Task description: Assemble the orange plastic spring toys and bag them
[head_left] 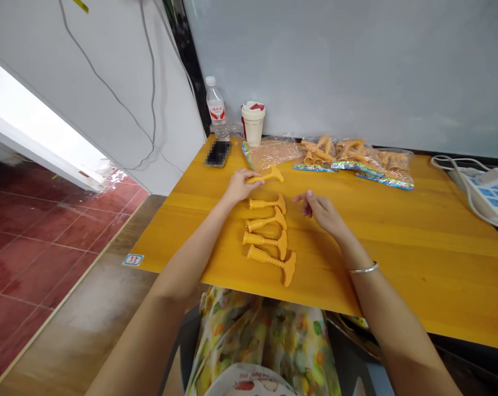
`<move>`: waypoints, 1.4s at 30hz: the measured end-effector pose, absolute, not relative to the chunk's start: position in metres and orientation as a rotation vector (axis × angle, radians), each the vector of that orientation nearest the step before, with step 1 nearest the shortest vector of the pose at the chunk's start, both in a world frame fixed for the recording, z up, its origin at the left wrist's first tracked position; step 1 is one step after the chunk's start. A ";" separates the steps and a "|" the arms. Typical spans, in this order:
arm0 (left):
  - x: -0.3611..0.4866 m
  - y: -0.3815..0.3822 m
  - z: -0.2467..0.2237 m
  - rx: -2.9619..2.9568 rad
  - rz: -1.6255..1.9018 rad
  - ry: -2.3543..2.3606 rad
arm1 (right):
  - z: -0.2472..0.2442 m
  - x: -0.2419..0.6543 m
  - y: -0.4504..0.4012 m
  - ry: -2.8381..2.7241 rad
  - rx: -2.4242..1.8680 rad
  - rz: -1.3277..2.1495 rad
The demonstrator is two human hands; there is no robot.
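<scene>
Fruit-patterned clothing (265, 333) lay nearest me, four yellow T-shaped pieces (265, 241) rested on the counter (417, 247), my left hand (239, 187) pinched a fifth piece (275, 174) just beyond, my right hand (321, 211) was half curled, empty.

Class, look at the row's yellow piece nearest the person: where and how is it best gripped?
Probably take the piece by its barrel, coming from the person's left: the barrel is straight and its end points left, while the wide head spreads crosswise at the right.

Red floor tiles (63, 236) lie left of the wooden table (417, 242).
</scene>
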State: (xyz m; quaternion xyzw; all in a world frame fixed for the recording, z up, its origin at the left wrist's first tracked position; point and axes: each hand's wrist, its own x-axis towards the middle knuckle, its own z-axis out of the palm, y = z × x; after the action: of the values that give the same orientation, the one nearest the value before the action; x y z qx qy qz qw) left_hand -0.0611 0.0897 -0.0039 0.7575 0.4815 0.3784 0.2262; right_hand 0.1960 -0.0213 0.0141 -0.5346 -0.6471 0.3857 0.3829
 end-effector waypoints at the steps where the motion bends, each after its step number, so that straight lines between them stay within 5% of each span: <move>1: -0.058 0.097 -0.006 2.093 0.916 1.329 | 0.012 0.196 -0.021 -1.686 -1.372 0.971; 6: -0.034 0.131 -0.011 2.116 0.455 1.343 | 0.004 0.197 -0.017 -1.764 -1.395 0.899; 14: -0.035 0.136 0.005 2.271 0.364 1.377 | -0.005 0.211 -0.006 -1.635 -1.467 0.829; 20: -0.061 0.020 0.038 2.692 0.365 1.087 | -0.017 0.221 0.002 -1.612 -1.514 0.766; 26: -0.069 -0.071 0.012 2.868 0.210 0.789 | -0.030 0.227 0.009 -1.592 -1.566 0.767; 42: -0.049 0.037 0.012 2.847 0.105 0.914 | -0.036 0.230 0.013 -1.539 -1.542 0.794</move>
State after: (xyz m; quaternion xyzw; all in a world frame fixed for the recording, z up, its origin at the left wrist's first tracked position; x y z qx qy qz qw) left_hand -0.0490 0.0372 0.0118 0.9489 0.3047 0.0350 0.0746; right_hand 0.2298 0.0129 -0.0361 -0.6094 -0.6084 0.3140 0.3999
